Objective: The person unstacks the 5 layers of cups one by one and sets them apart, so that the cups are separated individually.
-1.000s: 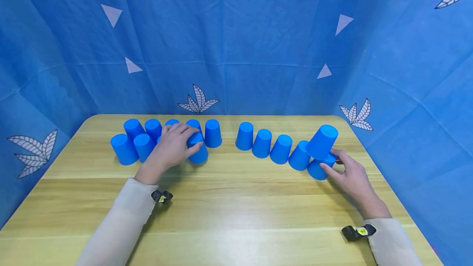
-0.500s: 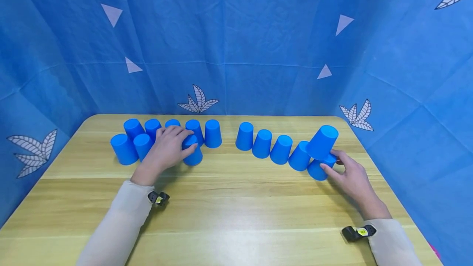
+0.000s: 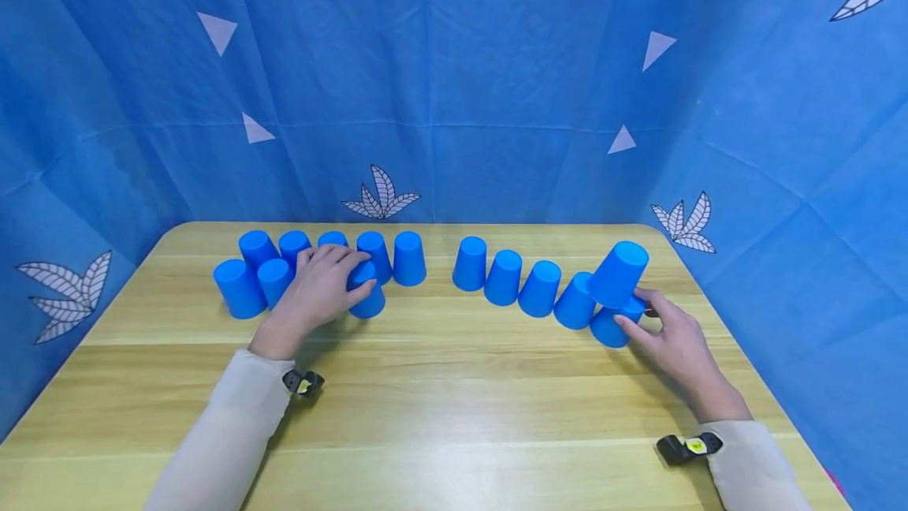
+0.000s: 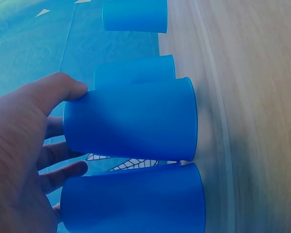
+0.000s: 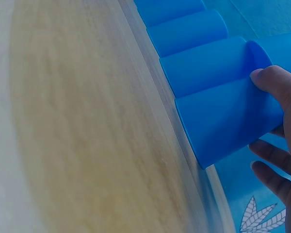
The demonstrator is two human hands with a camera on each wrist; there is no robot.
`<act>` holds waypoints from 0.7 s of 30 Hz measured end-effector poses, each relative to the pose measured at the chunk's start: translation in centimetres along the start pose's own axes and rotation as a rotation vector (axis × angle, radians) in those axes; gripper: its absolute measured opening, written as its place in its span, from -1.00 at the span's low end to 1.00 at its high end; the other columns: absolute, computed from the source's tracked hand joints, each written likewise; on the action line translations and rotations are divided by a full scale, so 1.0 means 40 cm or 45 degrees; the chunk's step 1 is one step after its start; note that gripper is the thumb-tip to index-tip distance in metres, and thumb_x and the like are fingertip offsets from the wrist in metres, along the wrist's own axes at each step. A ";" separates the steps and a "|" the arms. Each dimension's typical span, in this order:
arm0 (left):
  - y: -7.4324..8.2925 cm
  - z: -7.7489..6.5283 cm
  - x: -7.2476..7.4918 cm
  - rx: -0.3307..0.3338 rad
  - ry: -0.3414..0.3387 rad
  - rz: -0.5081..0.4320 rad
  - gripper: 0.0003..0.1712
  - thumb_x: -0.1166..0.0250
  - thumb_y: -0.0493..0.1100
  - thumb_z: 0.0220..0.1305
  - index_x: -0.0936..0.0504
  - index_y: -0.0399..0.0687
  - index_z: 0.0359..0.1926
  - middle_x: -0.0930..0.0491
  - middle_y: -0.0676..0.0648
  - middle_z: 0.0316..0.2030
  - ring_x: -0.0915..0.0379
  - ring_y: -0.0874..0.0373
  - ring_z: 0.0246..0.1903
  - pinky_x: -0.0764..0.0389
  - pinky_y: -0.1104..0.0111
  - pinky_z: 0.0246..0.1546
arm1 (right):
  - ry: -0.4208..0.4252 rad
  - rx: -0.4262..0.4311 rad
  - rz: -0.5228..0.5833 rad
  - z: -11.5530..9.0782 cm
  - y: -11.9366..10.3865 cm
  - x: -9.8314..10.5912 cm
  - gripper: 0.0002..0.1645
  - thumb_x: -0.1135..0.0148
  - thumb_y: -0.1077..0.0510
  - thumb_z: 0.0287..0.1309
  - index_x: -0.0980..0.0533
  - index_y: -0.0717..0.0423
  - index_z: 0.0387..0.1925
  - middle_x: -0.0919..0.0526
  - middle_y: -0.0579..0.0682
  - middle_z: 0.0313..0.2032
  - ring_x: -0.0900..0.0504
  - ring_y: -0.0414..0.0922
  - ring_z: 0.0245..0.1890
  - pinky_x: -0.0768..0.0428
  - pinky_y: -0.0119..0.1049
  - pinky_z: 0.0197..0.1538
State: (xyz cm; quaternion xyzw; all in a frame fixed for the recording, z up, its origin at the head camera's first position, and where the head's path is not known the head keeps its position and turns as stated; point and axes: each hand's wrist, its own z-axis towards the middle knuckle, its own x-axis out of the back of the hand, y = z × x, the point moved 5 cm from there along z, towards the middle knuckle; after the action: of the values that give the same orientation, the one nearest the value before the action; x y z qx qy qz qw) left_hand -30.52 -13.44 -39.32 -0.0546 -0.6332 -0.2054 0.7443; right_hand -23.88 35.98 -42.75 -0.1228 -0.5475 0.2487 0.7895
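Note:
My left hand (image 3: 319, 282) grips an upside-down blue plastic cup (image 3: 366, 302), thumb on one side of its base end and fingers on the other. In the left wrist view that cup (image 4: 131, 121) stands right beside another blue cup (image 4: 133, 199) of the front row, which my hand mostly hides in the head view. On the right, my right hand (image 3: 677, 337) holds the end cup (image 3: 612, 328) of a slanting row between thumb and fingers. A further blue cup (image 3: 620, 274) rests upside down on top, above that end cup and its neighbour (image 3: 576, 302).
Behind my left hand runs a back row of several upturned cups, ending at a cup (image 3: 409, 259) near the middle. Two front-row cups (image 3: 240, 290) stand at far left. The right row starts at a cup (image 3: 470, 264). A blue curtain (image 3: 496, 101) rises behind the wooden table (image 3: 454, 400).
My left hand has slid leftward with its cup, bringing it closer to the other front-row cups. The right hand and the cups by it have stayed in place.

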 end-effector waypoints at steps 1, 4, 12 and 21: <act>0.000 -0.001 0.001 0.001 0.000 -0.001 -0.35 -0.24 0.14 0.31 -0.44 -0.06 0.32 -0.39 -0.26 0.27 -0.11 -0.26 0.33 -0.02 -0.24 0.24 | -0.001 -0.002 -0.001 0.000 0.000 0.000 -0.35 -0.30 -0.04 0.26 -0.39 0.28 0.21 -0.59 0.34 -0.02 -0.55 0.35 -0.06 -0.47 0.32 -0.07; -0.002 -0.003 0.003 0.001 0.007 -0.002 -0.34 -0.24 0.14 0.31 -0.44 -0.06 0.32 -0.39 -0.27 0.28 -0.11 -0.27 0.33 -0.01 -0.24 0.24 | -0.005 -0.011 -0.006 -0.001 0.000 -0.001 -0.34 -0.30 -0.05 0.26 -0.39 0.28 0.21 -0.58 0.35 -0.01 -0.55 0.35 -0.06 -0.47 0.32 -0.07; -0.002 -0.002 0.006 -0.030 0.042 0.017 -0.34 -0.26 0.16 0.30 -0.45 -0.05 0.32 -0.40 -0.26 0.27 -0.13 -0.26 0.32 -0.04 -0.24 0.22 | -0.009 -0.022 -0.009 -0.003 0.002 0.000 -0.33 -0.29 -0.06 0.26 -0.38 0.30 0.22 -0.58 0.35 -0.01 -0.54 0.36 -0.05 -0.46 0.32 -0.07; 0.002 -0.005 0.011 -0.067 0.104 0.026 -0.34 -0.30 0.14 0.28 -0.48 -0.08 0.29 -0.45 -0.26 0.22 -0.18 -0.26 0.29 -0.08 -0.24 0.20 | -0.009 -0.021 -0.009 -0.003 0.004 -0.001 -0.33 -0.28 -0.06 0.27 -0.38 0.28 0.22 -0.58 0.34 0.00 -0.54 0.35 -0.04 -0.46 0.32 -0.07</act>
State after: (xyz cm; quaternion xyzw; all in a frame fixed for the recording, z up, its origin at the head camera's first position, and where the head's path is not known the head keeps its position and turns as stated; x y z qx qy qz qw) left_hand -30.24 -13.54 -38.93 -0.0723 -0.5959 -0.2163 0.7700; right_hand -23.81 36.09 -42.90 -0.1265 -0.5527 0.2418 0.7874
